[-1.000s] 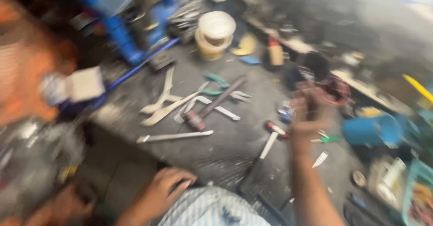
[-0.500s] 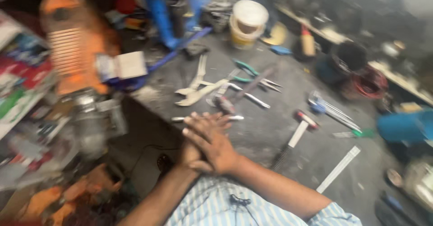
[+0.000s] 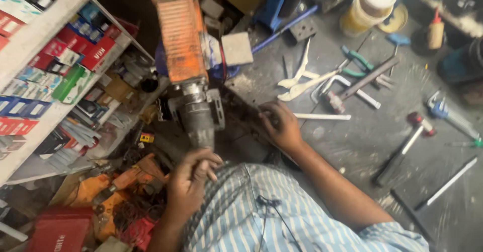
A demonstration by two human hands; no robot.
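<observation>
My left hand (image 3: 190, 181) grips the grey metal nose of the orange demolition hammer (image 3: 183, 55), which overhangs the workbench's (image 3: 352, 131) left edge. My right hand (image 3: 282, 126) presses closed on that edge. Hammers and pliers lie untouched.

Left hand (image 3: 193, 174): low in the view, fingers curled downward and drawn together, back of the hand toward the camera.
Left forearm: runs up from the bottom edge, bare.
Right hand (image 3: 282, 126): reaches forward, palm down, fingers bent and closed over an edge.
Right arm: bare, stretched diagonally from the lower right, elbow slightly bent, striped sleeve at the shoulder.
</observation>
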